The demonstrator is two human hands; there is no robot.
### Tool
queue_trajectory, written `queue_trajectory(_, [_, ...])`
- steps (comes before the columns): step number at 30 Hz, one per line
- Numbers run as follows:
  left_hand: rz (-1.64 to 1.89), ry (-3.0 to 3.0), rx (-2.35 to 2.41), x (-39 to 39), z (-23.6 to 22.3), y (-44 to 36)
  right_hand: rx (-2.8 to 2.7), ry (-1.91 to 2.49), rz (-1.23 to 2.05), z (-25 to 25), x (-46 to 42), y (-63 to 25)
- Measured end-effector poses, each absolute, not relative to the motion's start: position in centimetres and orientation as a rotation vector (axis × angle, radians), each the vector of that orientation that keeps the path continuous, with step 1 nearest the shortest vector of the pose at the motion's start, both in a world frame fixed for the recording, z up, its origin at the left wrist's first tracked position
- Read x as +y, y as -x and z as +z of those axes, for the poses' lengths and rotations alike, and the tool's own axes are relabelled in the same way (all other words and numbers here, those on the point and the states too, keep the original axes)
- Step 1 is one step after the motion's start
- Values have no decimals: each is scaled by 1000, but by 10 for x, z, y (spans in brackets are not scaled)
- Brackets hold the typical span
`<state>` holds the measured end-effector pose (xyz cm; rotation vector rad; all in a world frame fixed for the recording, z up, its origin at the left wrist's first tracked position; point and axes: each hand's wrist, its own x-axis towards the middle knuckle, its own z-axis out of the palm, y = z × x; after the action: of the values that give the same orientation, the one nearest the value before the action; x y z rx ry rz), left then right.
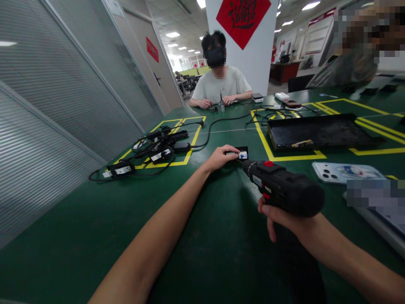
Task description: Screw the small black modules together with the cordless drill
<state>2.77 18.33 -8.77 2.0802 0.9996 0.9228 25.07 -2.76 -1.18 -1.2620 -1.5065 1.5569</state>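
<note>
My right hand (pixel 286 217) is wrapped around the handle of a black cordless drill (pixel 284 185) with red buttons. The drill points away from me to the left, its bit close to a small black box-like part with a white and blue label (pixel 243 155). Whether the bit touches that part, I cannot tell. Holding the part down on the green table (pixel 202 236) is my left hand (pixel 222 157), fingers bent over its left end and covering much of it.
Black adapters with cables (pixel 164 145) lie in a yellow-taped area at left. A black tray (pixel 325 131) stands at right, with a phone (pixel 348 172) and a grey device (pixel 376 215) nearer me. Across the table sits a person (pixel 221 84); another (pixel 344 69) leans in at far right.
</note>
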Motion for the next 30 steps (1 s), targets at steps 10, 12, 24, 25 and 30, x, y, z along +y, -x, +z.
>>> queue_trajectory(10, [927,-2087,994,182,-87,-27,-1459,1249,1613,-15,-28,-253])
queue_trajectory(12, [928,-2084,999,182,-87,-28,-1460,1247,1615,-15,-28,-253])
queue_trajectory(24, [931,-2079,1006,183,-89,-27,-1477,1244,1609,-14,-28,-252])
queue_trajectory(25, [927,-2080,1014,183,-89,-27,-1476,1240,1608,-14,-28,-252])
queue_trajectory(30, [936,-2081,1005,183,-88,-27,-1479,1249,1587,-13,-28,-252])
